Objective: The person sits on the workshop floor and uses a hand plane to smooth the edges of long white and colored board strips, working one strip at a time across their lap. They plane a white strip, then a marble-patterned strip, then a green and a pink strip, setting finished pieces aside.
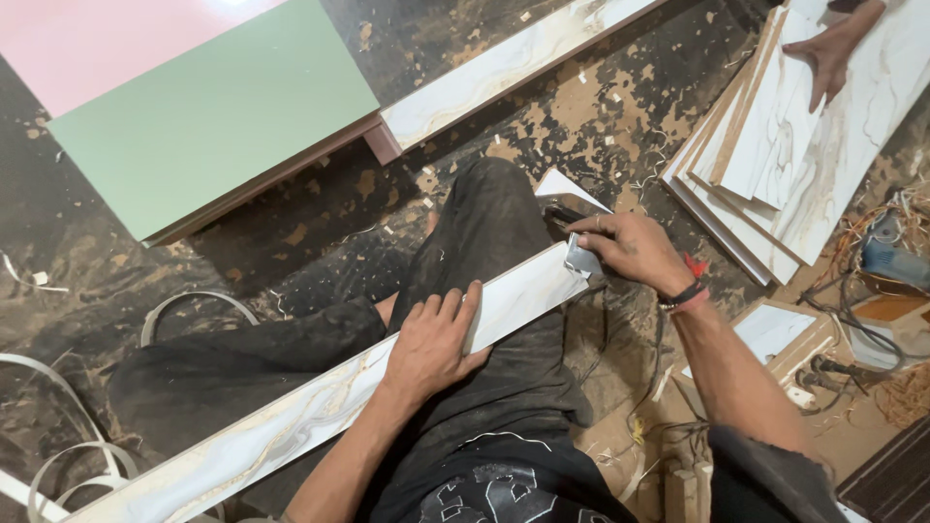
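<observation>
The left hand (431, 339) lies flat and open on the marble-patterned strip (320, 402) across the lap, so the strip could slide. At the strip's right end, the right hand (630, 250) closes on a small metal scraper (582, 260), which could slip toward the leg.

A white strip (320, 407) veined in grey and gold crosses black trousers (484, 252), beside a pale green panel (208, 116), a pink panel (97, 44) and marbled white boards (823, 145).
</observation>
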Action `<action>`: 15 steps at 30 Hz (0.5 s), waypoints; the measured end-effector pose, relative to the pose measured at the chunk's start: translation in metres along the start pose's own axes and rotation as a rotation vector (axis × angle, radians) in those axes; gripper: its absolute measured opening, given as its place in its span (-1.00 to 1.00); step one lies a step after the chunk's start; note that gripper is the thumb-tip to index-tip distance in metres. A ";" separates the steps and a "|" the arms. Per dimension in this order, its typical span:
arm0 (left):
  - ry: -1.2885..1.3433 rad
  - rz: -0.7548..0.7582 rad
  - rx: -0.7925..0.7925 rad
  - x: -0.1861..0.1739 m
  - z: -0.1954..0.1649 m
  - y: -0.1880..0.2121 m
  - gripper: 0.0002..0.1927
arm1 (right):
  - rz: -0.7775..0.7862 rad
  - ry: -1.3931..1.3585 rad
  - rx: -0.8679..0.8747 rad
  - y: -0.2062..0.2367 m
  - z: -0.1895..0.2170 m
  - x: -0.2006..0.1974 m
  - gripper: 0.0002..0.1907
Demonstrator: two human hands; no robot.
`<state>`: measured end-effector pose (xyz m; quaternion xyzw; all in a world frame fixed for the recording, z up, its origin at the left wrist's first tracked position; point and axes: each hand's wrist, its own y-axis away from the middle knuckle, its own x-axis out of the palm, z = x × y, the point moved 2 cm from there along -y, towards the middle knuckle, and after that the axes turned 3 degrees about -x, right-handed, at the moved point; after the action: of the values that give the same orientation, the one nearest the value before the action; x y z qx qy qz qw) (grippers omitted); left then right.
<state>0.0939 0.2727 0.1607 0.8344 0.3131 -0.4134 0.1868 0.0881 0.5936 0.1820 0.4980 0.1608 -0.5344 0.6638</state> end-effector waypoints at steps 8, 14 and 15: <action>0.006 0.004 0.006 0.003 0.002 0.003 -0.05 | 0.096 0.110 -0.243 -0.011 -0.005 -0.005 -0.73; 0.019 -0.010 0.008 0.005 0.001 0.002 -0.06 | 0.138 0.251 -0.257 -0.024 0.003 -0.011 -0.75; 0.013 -0.010 0.010 0.004 0.002 0.002 -0.06 | 0.174 0.288 -0.254 -0.027 0.007 -0.010 -0.76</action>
<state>0.0960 0.2715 0.1563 0.8364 0.3164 -0.4105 0.1784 0.0584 0.5950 0.1799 0.4938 0.2765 -0.3739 0.7348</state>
